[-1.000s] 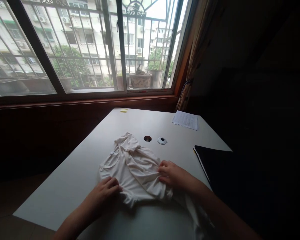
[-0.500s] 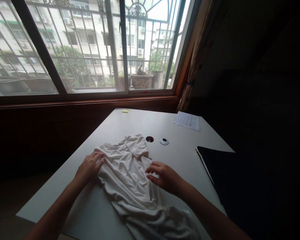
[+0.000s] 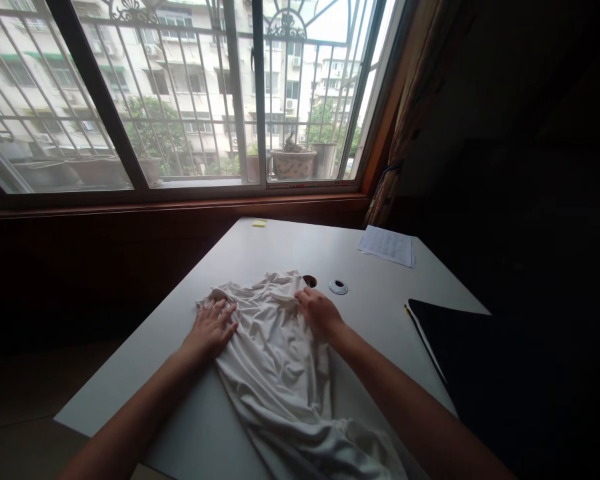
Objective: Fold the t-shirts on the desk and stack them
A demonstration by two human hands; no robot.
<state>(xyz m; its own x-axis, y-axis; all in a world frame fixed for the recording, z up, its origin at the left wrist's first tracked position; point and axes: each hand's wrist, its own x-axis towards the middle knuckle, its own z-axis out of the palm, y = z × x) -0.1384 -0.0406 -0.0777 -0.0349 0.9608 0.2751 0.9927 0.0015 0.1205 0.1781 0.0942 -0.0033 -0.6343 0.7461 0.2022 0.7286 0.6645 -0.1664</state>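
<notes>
A wrinkled white T-shirt (image 3: 275, 360) lies along the table, its neck end toward the window and its lower part bunched near me. My left hand (image 3: 214, 328) rests on the shirt's upper left side, fingers spread and lying flat on the cloth. On the upper right side, my right hand (image 3: 319, 312) pinches the edge of the shirt near the sleeve, fingertips closed on the fabric. Creases run across the cloth between both hands.
The white table (image 3: 180, 400) holds a round hole (image 3: 310, 281) and its loose cover (image 3: 338, 287). Papers (image 3: 387, 245) and a yellow sticky note (image 3: 259, 223) lie at the far side. A dark flat item (image 3: 450, 347) sits at the right edge. A barred window (image 3: 200, 100) stands behind.
My right hand has moved forward from above the shirt's side and closed on the fabric near the sleeve. My left hand has shifted onto the shirt, fingers spread. The sleeve has been pulled about.
</notes>
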